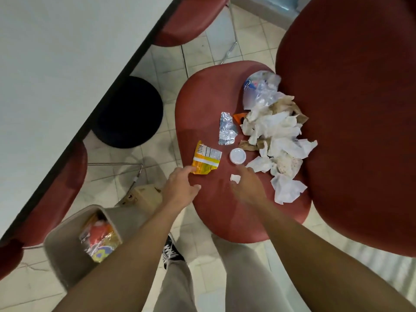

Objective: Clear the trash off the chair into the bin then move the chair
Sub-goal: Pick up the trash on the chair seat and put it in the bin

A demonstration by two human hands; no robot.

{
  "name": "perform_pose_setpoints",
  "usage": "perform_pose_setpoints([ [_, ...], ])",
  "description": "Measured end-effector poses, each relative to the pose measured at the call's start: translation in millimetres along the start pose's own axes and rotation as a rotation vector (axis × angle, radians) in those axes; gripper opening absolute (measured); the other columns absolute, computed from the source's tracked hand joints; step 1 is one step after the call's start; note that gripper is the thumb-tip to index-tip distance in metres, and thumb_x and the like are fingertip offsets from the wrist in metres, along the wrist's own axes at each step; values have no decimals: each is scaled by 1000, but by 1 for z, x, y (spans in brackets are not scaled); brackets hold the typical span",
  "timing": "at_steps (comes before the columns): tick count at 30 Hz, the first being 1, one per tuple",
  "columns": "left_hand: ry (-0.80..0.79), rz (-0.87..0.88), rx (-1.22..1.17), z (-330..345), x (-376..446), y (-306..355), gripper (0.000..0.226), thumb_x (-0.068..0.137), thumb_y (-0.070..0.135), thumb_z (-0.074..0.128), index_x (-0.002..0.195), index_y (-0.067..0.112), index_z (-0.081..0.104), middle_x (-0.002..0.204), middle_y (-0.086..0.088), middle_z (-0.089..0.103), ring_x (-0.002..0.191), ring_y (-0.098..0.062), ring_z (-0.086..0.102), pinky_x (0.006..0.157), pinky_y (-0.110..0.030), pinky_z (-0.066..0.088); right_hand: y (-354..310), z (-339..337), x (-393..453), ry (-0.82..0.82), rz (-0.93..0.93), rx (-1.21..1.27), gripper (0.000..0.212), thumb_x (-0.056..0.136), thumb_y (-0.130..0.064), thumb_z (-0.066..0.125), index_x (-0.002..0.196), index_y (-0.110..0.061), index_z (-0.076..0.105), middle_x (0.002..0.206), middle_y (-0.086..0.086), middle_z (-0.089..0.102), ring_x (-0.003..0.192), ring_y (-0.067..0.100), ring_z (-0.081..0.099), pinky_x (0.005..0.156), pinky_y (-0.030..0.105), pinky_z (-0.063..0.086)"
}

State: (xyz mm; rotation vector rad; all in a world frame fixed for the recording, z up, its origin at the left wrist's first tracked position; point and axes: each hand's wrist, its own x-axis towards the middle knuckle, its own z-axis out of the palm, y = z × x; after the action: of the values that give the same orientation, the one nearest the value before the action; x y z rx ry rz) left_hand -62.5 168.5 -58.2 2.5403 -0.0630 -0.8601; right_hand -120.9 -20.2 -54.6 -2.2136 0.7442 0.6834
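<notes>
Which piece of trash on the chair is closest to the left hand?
The yellow snack wrapper. The left hand reaches its lower corner, while the silver foil, white lid and crumpled napkins lie farther off toward the chair's back.

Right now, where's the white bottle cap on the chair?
In the head view, the white cap lies on the red chair seat, between the yellow wrapper and the crumpled napkins.
</notes>
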Motion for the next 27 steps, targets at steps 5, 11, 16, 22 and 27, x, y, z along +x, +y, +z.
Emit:
perform_pose_setpoints([
  [5, 47, 53, 18, 27, 53, 33, 56, 78, 24, 72, 131, 26, 54, 122, -6, 51, 115, -26, 52, 96, -40, 45, 7, -6, 59, -12, -97, -104, 54, 86, -18, 54, 139, -16, 43, 138, 13, 44, 124, 33, 45, 97, 41, 44],
  [11, 12, 9, 134, 56, 89, 41, 82, 72, 38, 79, 143, 37, 38, 152, -6, 24, 136, -27, 33, 104, -42, 40, 16, 2, 103, -30, -150, -181, 64, 82, -12, 58, 142, -28, 40, 154, 10, 21, 134, 33, 34, 101, 45, 42],
  [16, -23, -13, 116, 74, 102, 34, 84, 71, 39, 81, 144, 37, 38, 157, -10, 13, 142, -29, 25, 109, -43, 36, 21, 11, 120, -90, -118, -257, 65, 82, -9, 58, 138, -35, 41, 154, 9, 17, 131, 35, 37, 98, 44, 44],
  [22, -1, -29, 76, 72, 101, 33, 55, 78, 24, 72, 130, 29, 55, 142, -9, 34, 121, -33, 49, 100, -40, 45, 26, 14, 118, -79, -122, -156, 58, 81, -10, 58, 134, -31, 46, 139, 11, 34, 122, 35, 44, 90, 42, 49],
  [27, 43, -25, -19, 53, 83, 26, 31, 79, 3, 63, 106, 17, 68, 112, -11, 57, 98, -30, 59, 86, -36, 48, 13, 5, 95, -63, -136, -78, 54, 85, -18, 61, 136, -25, 46, 134, 15, 38, 111, 35, 53, 91, 38, 49],
])
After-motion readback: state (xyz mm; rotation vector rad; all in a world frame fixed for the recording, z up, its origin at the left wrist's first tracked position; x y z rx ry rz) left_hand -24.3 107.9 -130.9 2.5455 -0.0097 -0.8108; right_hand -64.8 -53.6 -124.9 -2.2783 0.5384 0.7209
